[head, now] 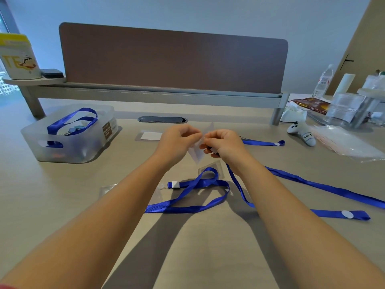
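Head camera: we hold a clear, flat plastic badge sleeve (196, 156) in the air above the pale wooden desk (208, 236). It is pinched between the curled fingers of our left hand (179, 140) and our right hand (225, 144), which also grips the end of a blue woven lanyard (237, 184). We judge that joining strap to sleeve is under way, not finished; our fingers hide the joint. A second blue lanyard with a white clip (198, 188) lies on the desk, and another strap sits in the translucent plastic bin (68, 140), so much seems left.
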The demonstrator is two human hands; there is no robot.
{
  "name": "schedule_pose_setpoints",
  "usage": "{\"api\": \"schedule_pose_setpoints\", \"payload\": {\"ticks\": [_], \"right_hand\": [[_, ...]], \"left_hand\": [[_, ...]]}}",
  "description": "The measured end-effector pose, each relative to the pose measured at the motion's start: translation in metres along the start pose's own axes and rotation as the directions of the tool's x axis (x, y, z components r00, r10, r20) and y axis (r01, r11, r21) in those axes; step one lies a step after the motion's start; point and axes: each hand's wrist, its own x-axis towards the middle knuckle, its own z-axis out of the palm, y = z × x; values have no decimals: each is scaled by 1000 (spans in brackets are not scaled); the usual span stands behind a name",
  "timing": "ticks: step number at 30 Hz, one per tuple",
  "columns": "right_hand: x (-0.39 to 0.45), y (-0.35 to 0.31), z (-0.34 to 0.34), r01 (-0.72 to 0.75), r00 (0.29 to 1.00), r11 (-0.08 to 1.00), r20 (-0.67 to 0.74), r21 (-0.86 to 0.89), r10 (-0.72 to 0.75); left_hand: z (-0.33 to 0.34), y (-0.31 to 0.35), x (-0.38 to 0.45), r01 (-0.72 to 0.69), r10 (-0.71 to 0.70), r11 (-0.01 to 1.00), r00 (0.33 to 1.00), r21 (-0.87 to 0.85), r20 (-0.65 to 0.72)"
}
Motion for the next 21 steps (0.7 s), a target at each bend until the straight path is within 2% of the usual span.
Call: {"api": "schedule_pose_setpoints", "payload": {"ticks": [4, 7, 11, 14, 21], "right_hand": [[-1, -3, 3, 72, 997, 993, -8, -95, -74], [-2, -4, 6, 100, 995, 977, -4, -189, -102], [-3, -5, 11, 122, 991, 940, -10, -319, -132], [-3, -6, 12, 150, 986, 917, -15, -370, -168], [-2, -10, 15, 206, 973, 922, -32, -328, -229]], "left_hand": [[-4, 4, 4, 16, -18, 993, 1000, 116, 23], [-6, 7, 5, -11, 0, 961, 999, 277, 38], [-8, 8, 4, -48, 37, 919, 999, 391, 36], [-8, 6, 4, -65, 62, 907, 998, 416, 20], [-11, 5, 5, -121, 145, 930, 989, 348, -43]]}}
